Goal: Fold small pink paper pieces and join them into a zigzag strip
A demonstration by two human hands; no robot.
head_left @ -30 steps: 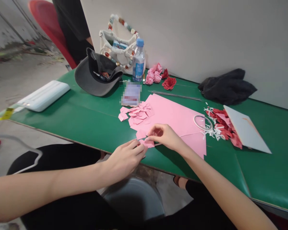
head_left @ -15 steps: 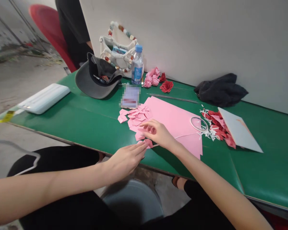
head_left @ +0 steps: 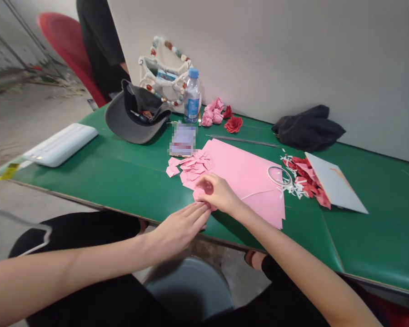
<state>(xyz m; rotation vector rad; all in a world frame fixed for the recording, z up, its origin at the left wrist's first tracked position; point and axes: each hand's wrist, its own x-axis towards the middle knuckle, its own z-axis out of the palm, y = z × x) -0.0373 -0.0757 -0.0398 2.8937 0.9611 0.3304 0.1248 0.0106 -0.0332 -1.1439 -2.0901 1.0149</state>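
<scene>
At the near edge of the table my two hands meet over a pink paper piece (head_left: pixel 199 195). My right hand (head_left: pixel 221 193) comes from the right with thumb and index finger curled together on it. My left hand (head_left: pixel 182 225) lies just below, fingers pressed together and touching the same pink paper; its thumb side is mostly hidden. Right behind them is a pile of cut pink paper pieces (head_left: pixel 194 164). Pink paper sheets (head_left: pixel 238 163) lie to the right, under a white ring of tape (head_left: pixel 280 176) whose loose strip runs toward my right hand.
On the green table (head_left: pixel 139 168) stand a grey cap (head_left: pixel 132 131), a bottle (head_left: pixel 192 97), a beaded bag (head_left: pixel 163 81) and a phone (head_left: pixel 183 140). Paper flowers (head_left: pixel 233 124), thin wires (head_left: pixel 241 141), a black cloth (head_left: pixel 308 129), red scraps (head_left: pixel 306 179) and a white power bank (head_left: pixel 59 145) surround the work. Below is a bucket (head_left: pixel 197 281).
My right thumb and index finger have closed onto the pink paper, after being held apart above it. My left hand stays nearly in place. The view has shifted slightly.
</scene>
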